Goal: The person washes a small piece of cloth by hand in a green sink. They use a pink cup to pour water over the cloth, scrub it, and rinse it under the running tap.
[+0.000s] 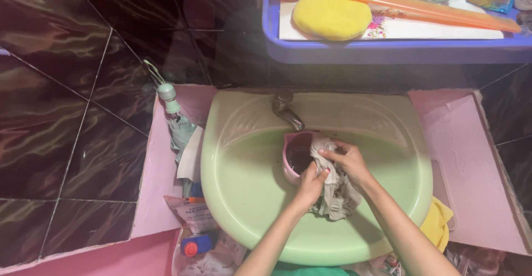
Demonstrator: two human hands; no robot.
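Note:
Both my hands work over a pale green sink. My left hand grips a crumpled grey-beige cloth from the left side. My right hand pinches the same cloth at its upper part, right beside a pink cup with dark liquid inside. The cup sits in the basin under a metal tap. The cloth's lower folds hang between my wrists.
A folded pale green umbrella lies left of the sink on a pink counter. Packets and a blue bottle with a red cap lie at the front left. A yellow cloth is at the right. Above, a blue shelf holds a yellow sponge and an orange comb.

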